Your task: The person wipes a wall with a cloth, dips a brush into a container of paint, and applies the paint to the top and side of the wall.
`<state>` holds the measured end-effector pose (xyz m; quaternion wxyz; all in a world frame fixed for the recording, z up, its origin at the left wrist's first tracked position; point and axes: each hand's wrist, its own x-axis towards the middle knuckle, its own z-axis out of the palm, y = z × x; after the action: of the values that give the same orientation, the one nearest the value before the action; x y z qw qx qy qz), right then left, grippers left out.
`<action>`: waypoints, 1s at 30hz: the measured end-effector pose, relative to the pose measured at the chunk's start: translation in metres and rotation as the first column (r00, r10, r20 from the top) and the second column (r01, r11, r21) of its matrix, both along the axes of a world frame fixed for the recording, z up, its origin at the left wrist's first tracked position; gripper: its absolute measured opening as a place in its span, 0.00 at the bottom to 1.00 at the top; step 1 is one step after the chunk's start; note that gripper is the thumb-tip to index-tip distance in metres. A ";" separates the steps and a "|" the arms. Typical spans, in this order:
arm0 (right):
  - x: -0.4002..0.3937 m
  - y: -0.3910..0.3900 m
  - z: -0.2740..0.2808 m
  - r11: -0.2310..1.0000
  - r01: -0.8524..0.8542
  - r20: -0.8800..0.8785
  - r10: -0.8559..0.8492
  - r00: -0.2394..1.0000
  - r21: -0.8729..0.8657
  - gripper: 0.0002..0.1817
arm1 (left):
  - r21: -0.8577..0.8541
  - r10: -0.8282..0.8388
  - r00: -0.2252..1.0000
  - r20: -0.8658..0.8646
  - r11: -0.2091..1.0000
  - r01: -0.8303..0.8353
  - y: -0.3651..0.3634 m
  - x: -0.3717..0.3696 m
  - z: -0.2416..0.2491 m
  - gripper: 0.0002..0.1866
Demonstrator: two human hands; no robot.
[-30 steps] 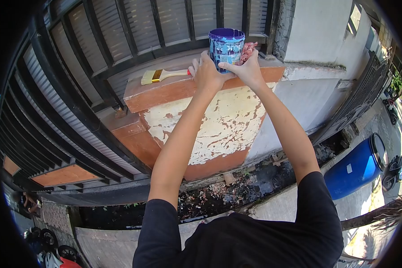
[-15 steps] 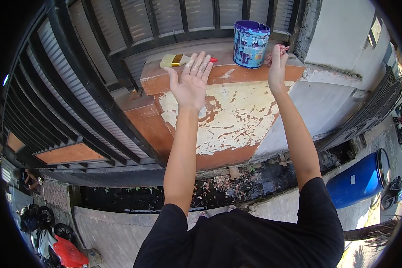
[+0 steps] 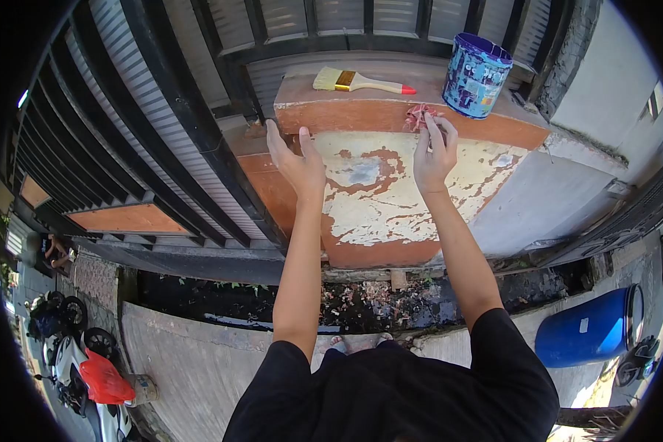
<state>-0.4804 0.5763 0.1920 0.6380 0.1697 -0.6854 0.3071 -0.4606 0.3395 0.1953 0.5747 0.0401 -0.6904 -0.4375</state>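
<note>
My right hand (image 3: 436, 156) grips a crumpled pinkish-red rag (image 3: 418, 116) with its fingertips, at the front face of the brick-coloured ledge (image 3: 331, 118). Below the ledge is a wall panel (image 3: 376, 214) with cream paint flaking off in patches. Near the ledge's left corner my left hand (image 3: 300, 163) is held up empty, thumb and fingers apart. On top of the ledge lies a flat paintbrush (image 3: 379, 85) with pale bristles and a red-tipped handle. To its right stands a blue paint bucket (image 3: 479, 77) with a purple rim and smeared paint.
Black metal fence bars (image 3: 177, 96) rise behind and left of the ledge. A dark drainage ditch (image 3: 221, 298) runs below the wall. Behind me are a blue barrel (image 3: 586, 328) at right and parked motorcycles (image 3: 70, 361) at left. A person (image 3: 54, 250) sits far left.
My right hand has moved from beside the bucket to the ledge's front face with the rag. My left hand has moved away from the paintbrush to the left corner. The view has shifted.
</note>
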 end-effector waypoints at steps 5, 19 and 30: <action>-0.014 -0.089 -0.004 0.998 -0.058 -0.012 0.059 0.998 0.030 0.21 | 0.144 -0.200 0.980 0.020 0.970 0.195 -0.034 -0.006 -0.009 0.28; -0.013 -0.122 0.002 0.962 -0.138 -0.004 0.143 0.990 0.235 0.23 | 0.453 -0.563 0.815 -0.137 0.696 0.557 -0.066 -0.024 -0.016 0.43; -0.010 -0.167 -0.012 0.914 -0.264 0.110 0.242 0.964 0.309 0.19 | 0.417 -0.556 0.808 -0.194 0.699 0.581 -0.070 -0.042 -0.020 0.36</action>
<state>-0.4906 0.4093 0.1799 0.5327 0.3479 -0.7200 0.2772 -0.5031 0.2693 0.1749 0.4034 -0.0524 -0.5304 -0.7437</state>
